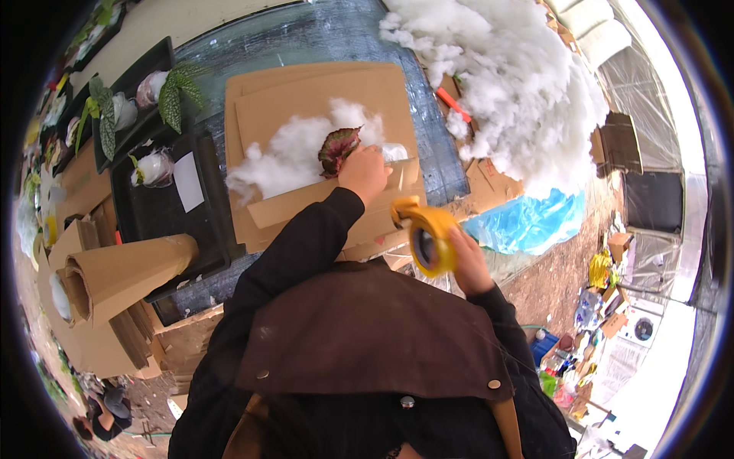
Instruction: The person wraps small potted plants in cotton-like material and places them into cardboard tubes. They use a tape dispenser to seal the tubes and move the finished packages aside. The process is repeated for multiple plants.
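A begonia plant (pixel 339 150) with dark red and green leaves lies on white fiber stuffing (pixel 292 149). My left hand (pixel 364 172) is closed around its lower part, though the fingertips are partly hidden. Clear plastic wrapping (pixel 394 152) shows just beyond that hand. Beneath them is a flat cardboard sheet (pixel 321 77), with a folded cardboard strip (pixel 287 205) along the near side of the stuffing. Gripped in my right hand (pixel 471 261) is a yellow tape dispenser (pixel 438 221), held above the table's near edge and apart from the cardboard.
At the left, black trays (pixel 215 189) hold wrapped potted plants (pixel 153 168) and a white card (pixel 189 182). A cardboard tube (pixel 135 272) overlaps one tray. Loose stuffing (pixel 504 74) is heaped at the right, above blue plastic film (pixel 530 221). An orange-red tool (pixel 453 104) lies beside it.
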Available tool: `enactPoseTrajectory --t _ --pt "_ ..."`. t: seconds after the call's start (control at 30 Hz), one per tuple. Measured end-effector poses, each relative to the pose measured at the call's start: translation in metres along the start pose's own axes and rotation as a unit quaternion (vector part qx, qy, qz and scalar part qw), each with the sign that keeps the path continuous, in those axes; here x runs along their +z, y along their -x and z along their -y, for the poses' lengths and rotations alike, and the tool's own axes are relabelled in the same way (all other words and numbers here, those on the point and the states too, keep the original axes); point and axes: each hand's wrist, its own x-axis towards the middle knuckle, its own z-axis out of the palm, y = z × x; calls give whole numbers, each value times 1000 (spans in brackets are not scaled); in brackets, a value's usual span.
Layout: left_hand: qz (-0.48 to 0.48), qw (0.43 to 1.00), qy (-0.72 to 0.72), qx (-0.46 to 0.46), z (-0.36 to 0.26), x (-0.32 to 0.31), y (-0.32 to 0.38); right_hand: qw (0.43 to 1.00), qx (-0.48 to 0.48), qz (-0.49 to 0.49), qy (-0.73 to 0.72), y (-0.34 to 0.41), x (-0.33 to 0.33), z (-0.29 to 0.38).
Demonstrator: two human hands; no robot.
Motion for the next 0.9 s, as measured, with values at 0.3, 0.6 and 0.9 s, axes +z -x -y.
enactPoseTrajectory --t 0.3,0.6,0.9 --pt "51 998 19 -41 25 -14 -34 862 -101 45 495 -81 36 35" --pt "-65 995 2 74 20 13 -1 972 -223 9 -73 -128 52 87" --pt "14 997 76 -29 28 5 -17 999 -30 -1 25 -12 3 -2"
